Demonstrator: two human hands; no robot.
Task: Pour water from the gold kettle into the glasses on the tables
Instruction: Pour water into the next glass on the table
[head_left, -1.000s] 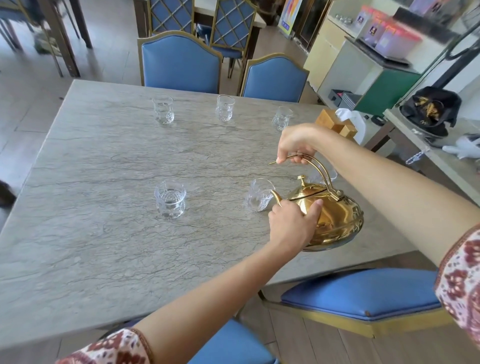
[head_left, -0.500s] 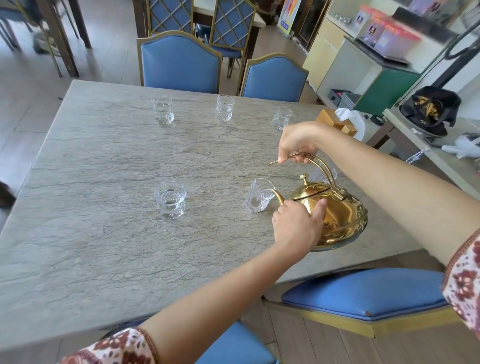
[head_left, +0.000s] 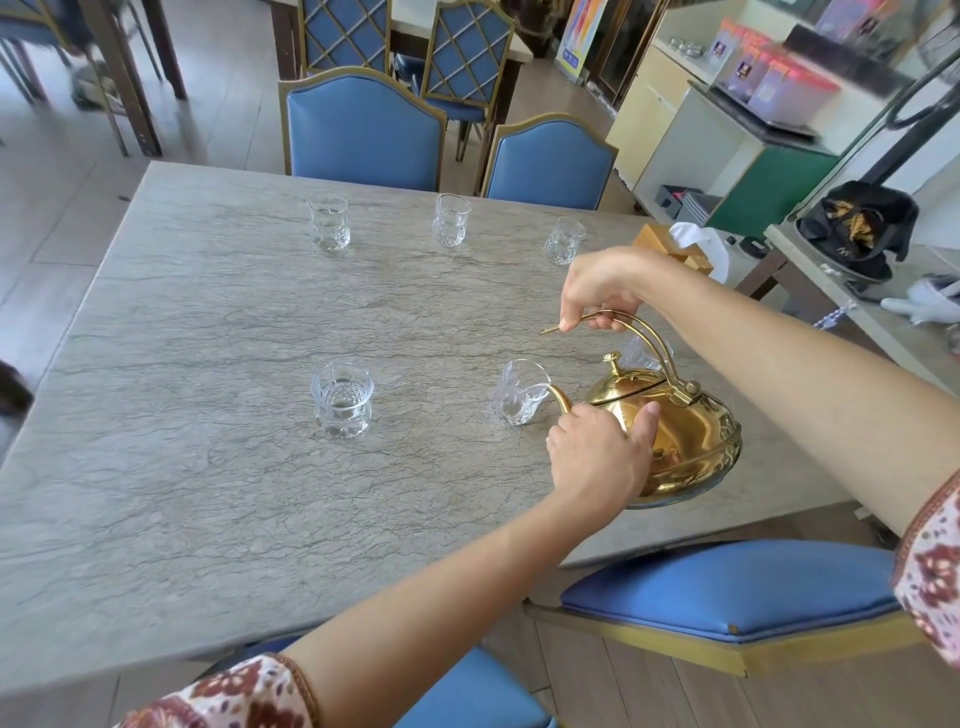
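Observation:
The gold kettle (head_left: 680, 431) is tilted to the left above the grey stone table (head_left: 208, 467), its spout tip at the rim of a cut glass (head_left: 519, 397). My right hand (head_left: 597, 291) grips the arched handle from above. My left hand (head_left: 597, 457) presses against the kettle's near side. Another glass (head_left: 343, 397) with water stands to the left. Three glasses stand in the far row: one at the left (head_left: 328, 221), one in the middle (head_left: 451, 219), one at the right (head_left: 563, 240). A further glass (head_left: 639, 353) is partly hidden behind the handle.
Two blue chairs (head_left: 363, 135) stand at the far side, and a blue seat (head_left: 727, 592) is at the near right edge. A wooden tissue box (head_left: 670, 247) sits at the table's right corner. A counter with boxes and a second table lie to the right.
The kettle has shifted slightly right and tipped further, with both hands staying on it. The spout stays at the glass's rim.

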